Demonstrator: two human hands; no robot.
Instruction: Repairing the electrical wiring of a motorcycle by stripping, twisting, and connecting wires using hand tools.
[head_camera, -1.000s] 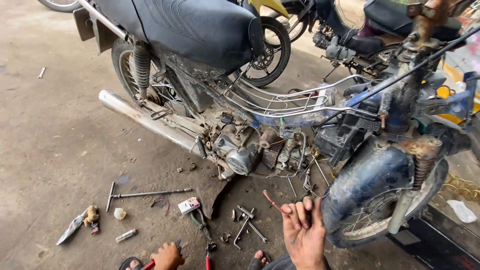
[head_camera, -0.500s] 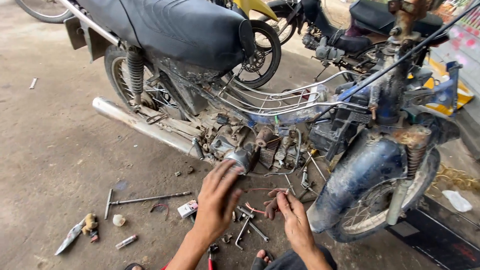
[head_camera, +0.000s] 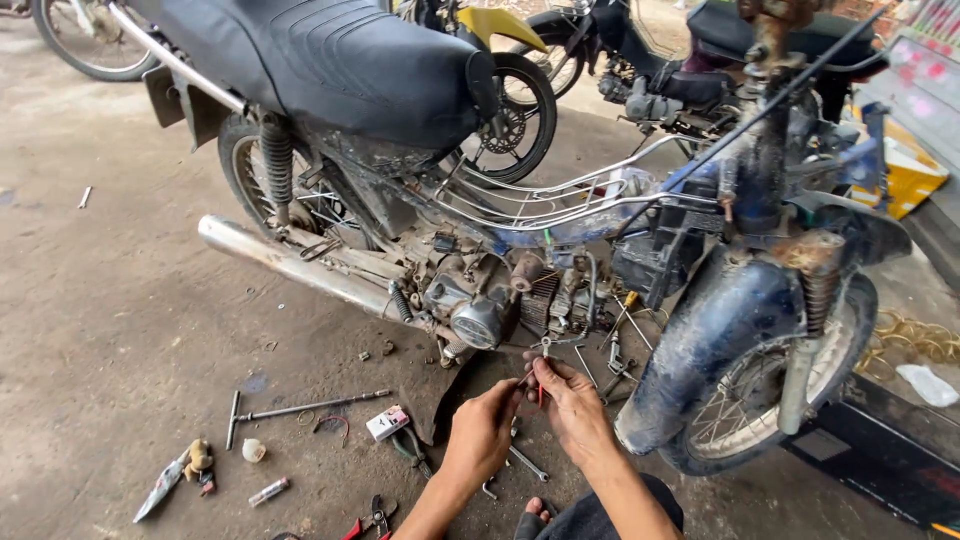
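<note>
Since half a second ago, the left hand (head_camera: 483, 432) has dropped back from the engine (head_camera: 478, 305) of the stripped blue motorcycle (head_camera: 700, 330) and joined the right hand (head_camera: 572, 408) low in front of the crankcase. Both hands now work one item, so the action has moved from reaching at the engine to handling a part between the fingers.

The item is a thin red wire or small red-handled tool (head_camera: 540, 392); which it is cannot be told. It sits just below the engine, above the ground. The right hand pinches it between thumb and fingertips, fingers curled narrow. The left hand is closed to a loose fist, fingertips meeting the same piece.

Both forearms rise from the lower edge. A T-handle wrench (head_camera: 300, 408) and pliers (head_camera: 410, 447) lie on the concrete floor (head_camera: 120, 330) nearby.
</note>
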